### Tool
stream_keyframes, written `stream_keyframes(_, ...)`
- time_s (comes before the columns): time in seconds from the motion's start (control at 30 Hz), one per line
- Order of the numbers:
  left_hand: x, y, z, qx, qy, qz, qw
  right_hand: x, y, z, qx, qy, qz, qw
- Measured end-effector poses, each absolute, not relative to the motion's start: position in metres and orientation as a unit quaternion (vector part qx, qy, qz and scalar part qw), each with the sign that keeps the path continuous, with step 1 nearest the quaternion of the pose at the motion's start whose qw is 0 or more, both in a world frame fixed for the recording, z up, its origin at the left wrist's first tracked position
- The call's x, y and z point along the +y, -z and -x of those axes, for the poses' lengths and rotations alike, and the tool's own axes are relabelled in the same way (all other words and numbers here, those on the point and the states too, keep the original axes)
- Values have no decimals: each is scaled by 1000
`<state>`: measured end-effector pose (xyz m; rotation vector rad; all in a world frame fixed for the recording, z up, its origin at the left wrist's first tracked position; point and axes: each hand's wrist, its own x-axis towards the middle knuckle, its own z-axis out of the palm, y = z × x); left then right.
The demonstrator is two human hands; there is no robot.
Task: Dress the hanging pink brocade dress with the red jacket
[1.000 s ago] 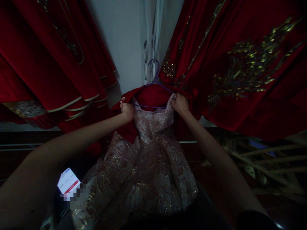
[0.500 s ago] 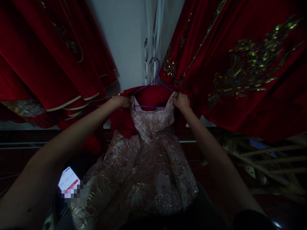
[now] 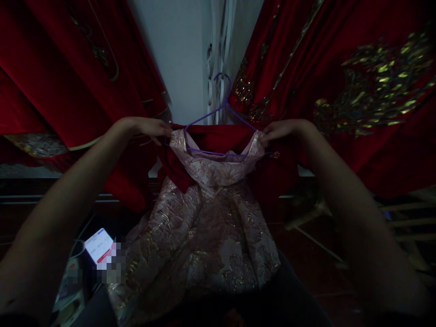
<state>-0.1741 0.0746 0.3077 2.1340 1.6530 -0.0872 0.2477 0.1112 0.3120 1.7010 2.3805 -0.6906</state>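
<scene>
A pale pink dress point(image 3: 218, 218) with a shiny gold floral pattern hangs over my lap on a thin purple hanger point(image 3: 225, 106). My left hand point(image 3: 151, 129) is closed at the outer edge of the dress's left shoulder strap, fingers pinched against it. On the other side, my right hand point(image 3: 281, 129) pinches the right shoulder strap. The hanger's lower bar shows across the open neckline. Behind the dress, a red cloth point(image 3: 204, 132) spreads between my hands; small beaded ornaments show near each hand.
Red garments with gold embroidery hang at the left point(image 3: 64, 77) and right point(image 3: 340, 81), before a pale wall point(image 3: 170, 54). A lit phone screen point(image 3: 98, 245) shows at lower left. Pale wooden bars point(image 3: 412, 222) stand at lower right.
My hands have moved apart, spreading the straps and widening the neckline. The hanger's hook has shifted slightly up and right, and more of its arms shows above the dress.
</scene>
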Motion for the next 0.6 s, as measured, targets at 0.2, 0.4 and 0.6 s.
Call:
stream_keyframes(0.2, 93, -272, 182, 518, -125, -819, 213, 116, -305, -254, 709, 329, -622, -40)
stream_keyframes(0.4, 106, -240, 176, 485, -204, -845, 98, 110, -281, -264, 722, 382, -571, -86)
stream_keyframes(0.6, 114, -243, 165, 468, -215, -854, 70, 106, -250, -274, 765, 263, -478, -343)
